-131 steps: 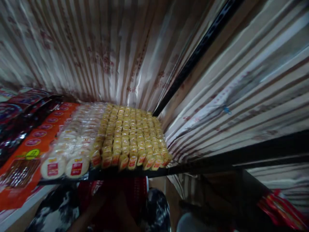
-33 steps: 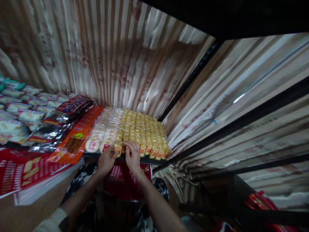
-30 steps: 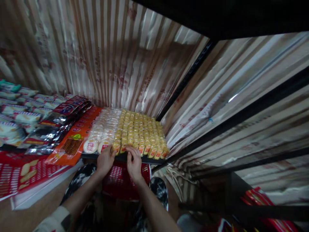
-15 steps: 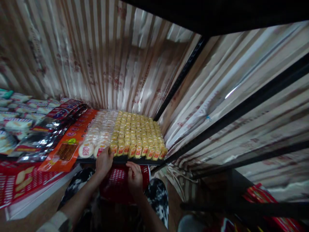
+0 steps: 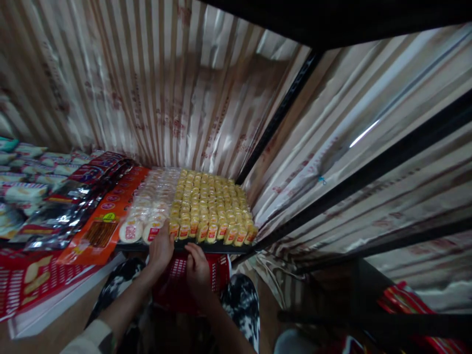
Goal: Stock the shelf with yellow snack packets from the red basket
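Observation:
A dark shelf (image 5: 217, 247) carries several rows of small yellow snack packs (image 5: 210, 209), with round white packs (image 5: 143, 219) to their left. My left hand (image 5: 161, 248) rests at the shelf's front edge, its fingers curled against the front yellow and white packs. My right hand (image 5: 197, 270) is lower, just under the shelf edge, over a red plastic basket (image 5: 217, 273); its fingers are curled, and what they hold is hidden.
Orange packets (image 5: 99, 223), dark glossy packets (image 5: 70, 201) and pale wrapped packs (image 5: 25, 172) lie along the shelf to the left. Red and white packets (image 5: 25, 280) sit lower left. Striped sheeting (image 5: 165, 93) lines the back and right walls. Black shelf bars (image 5: 368, 172) cross on the right.
My right hand has dropped from the front row of yellow packs to below the shelf edge, over the red basket. My left hand stays at the shelf front.

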